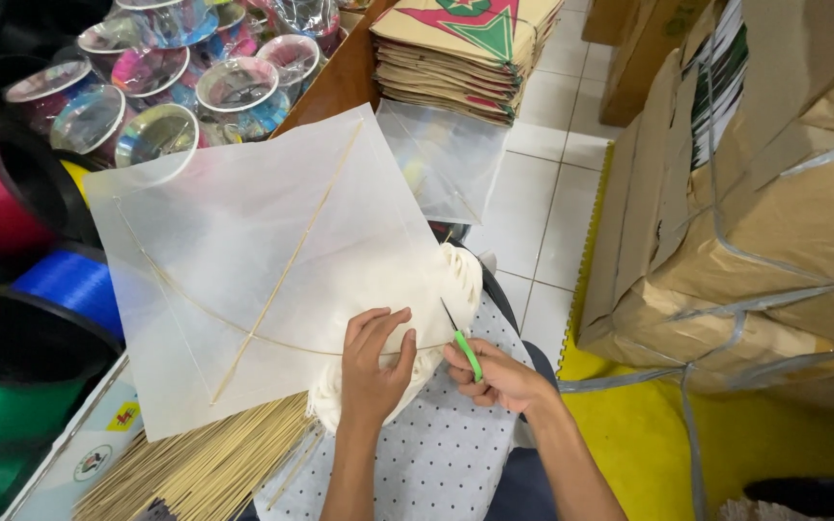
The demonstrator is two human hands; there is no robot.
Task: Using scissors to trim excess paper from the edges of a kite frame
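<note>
White paper kite (253, 260) lies across the person's lap, pinned flat by the left hand (374, 362).
Right hand (499, 376) is clamped on green-handled scissors (462, 345) at its edge; bamboo sticks (205, 468), thread spools (12, 193) crowd left, cardboard boxes (764, 222) right.

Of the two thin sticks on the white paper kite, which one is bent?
The crosswise bamboo stick is bent: it bows in an arc toward the left hand. The other stick runs straight from corner to corner.
</note>
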